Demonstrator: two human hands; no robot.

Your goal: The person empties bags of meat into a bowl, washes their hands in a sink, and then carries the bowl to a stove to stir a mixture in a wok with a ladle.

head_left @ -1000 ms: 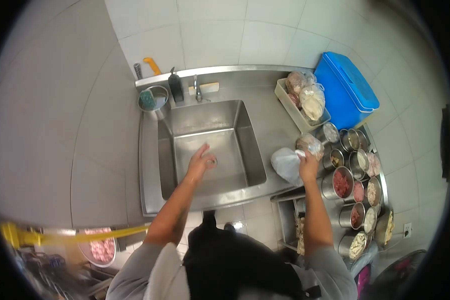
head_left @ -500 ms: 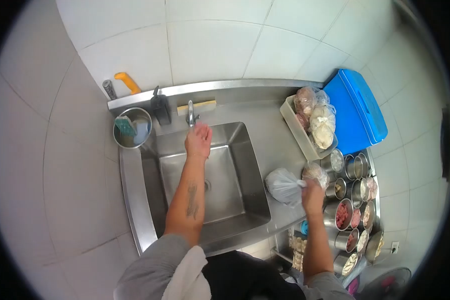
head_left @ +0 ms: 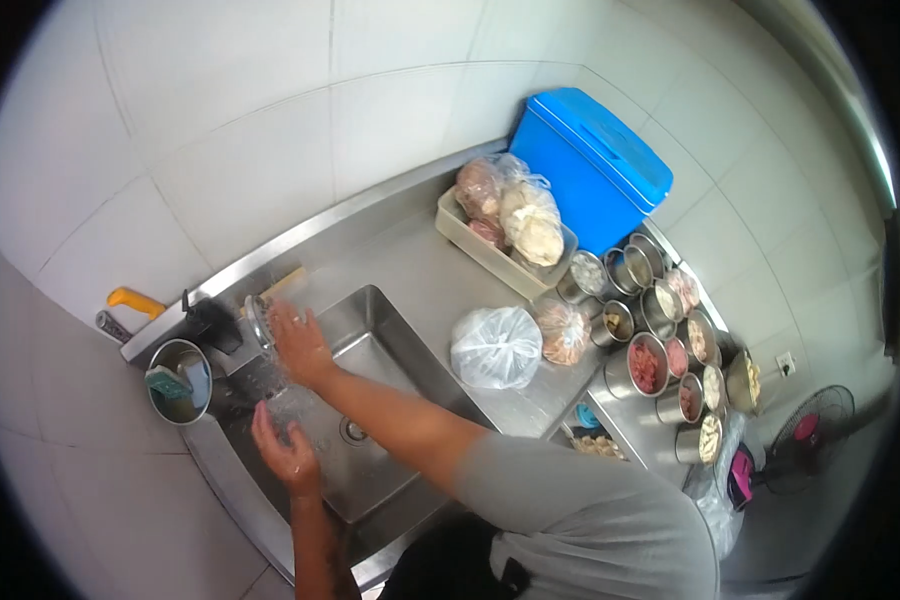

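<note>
Rinsing both hands, open and holding nothing, in the sink point(head_left: 390, 330): right hand point(head_left: 298, 345) at the faucet point(head_left: 258, 325), left hand point(head_left: 282, 450) nearer. Sitting right on the counter point(head_left: 420, 270): a white bag point(head_left: 497, 347), steel tins point(head_left: 650, 362).

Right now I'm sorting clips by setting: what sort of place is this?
Probably a commercial kitchen prep area: a steel sink, rows of metal ingredient tins, and bagged food in a tray.

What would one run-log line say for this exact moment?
right hand: at faucet | left hand: open, over sink under water | white bag: on counter, untouched
</note>
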